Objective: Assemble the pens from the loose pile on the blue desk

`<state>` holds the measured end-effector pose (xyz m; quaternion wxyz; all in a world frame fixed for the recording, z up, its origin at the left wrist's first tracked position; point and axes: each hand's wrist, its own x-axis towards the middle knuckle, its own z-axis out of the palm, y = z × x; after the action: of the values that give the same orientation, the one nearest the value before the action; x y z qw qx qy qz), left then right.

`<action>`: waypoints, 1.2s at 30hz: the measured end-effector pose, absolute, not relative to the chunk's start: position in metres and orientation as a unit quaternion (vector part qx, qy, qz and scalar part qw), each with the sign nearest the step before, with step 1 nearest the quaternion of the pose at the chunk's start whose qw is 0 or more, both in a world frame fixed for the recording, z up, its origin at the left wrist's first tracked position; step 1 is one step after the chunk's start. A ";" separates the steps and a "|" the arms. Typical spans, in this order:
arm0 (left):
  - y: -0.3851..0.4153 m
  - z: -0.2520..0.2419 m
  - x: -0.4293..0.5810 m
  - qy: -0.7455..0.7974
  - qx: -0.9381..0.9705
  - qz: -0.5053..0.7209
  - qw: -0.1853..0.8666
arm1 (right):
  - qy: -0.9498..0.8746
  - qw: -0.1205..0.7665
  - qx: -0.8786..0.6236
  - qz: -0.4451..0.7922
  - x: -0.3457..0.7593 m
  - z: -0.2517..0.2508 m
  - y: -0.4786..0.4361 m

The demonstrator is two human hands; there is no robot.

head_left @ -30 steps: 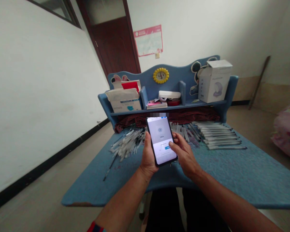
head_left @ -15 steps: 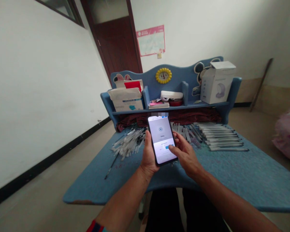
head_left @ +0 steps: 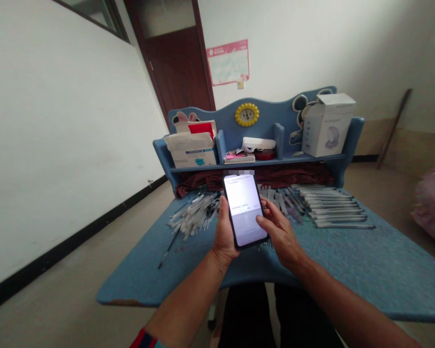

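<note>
A lit smartphone [head_left: 247, 212] is upright in front of me, above the near part of the desk. Its left edge lies in my left hand [head_left: 226, 232], with the thumb along the side and the other fingers hidden behind. At the right edge my right hand [head_left: 281, 234] grips it too, fingers curled against the side and thumb over the lower screen. The screen is pale above and greyer below; its text is too small to read. Behind the phone, a loose heap of pens [head_left: 195, 212] lies to the left and a neater row of pens [head_left: 339, 208] to the right.
The blue desk [head_left: 137, 275] carries a rear shelf with a mask box [head_left: 194, 157], a yellow flower-shaped clock [head_left: 247, 115] and a white carton [head_left: 326, 128]. A dark red checked cloth [head_left: 304, 175] lies beneath the shelf. One pen [head_left: 166, 251] points toward the desk's left front.
The phone's screen has changed: the icon and blue button are gone, and a white area with a grey lower panel shows. My right thumb has moved slightly right, off the button's place.
</note>
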<state>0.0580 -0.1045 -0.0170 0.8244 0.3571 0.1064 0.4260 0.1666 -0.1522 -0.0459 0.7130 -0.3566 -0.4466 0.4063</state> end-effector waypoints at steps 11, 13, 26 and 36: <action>-0.104 -0.018 0.060 0.105 0.355 0.428 0.825 | -0.448 0.715 -0.350 0.407 0.168 -0.049 -0.150; -0.105 -0.017 0.060 0.111 0.360 0.436 0.817 | -0.447 0.715 -0.350 0.408 0.168 -0.048 -0.151; -0.105 -0.018 0.059 0.105 0.339 0.433 0.829 | -0.447 0.714 -0.355 0.405 0.168 -0.046 -0.152; -0.105 -0.017 0.058 0.108 0.344 0.424 0.831 | -0.433 0.717 -0.353 0.418 0.168 -0.045 -0.153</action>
<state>0.0582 -0.1053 -0.0166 0.8309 0.3436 0.1081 0.4240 0.1679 -0.1531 -0.0453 0.7168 -0.3529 -0.4326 0.4178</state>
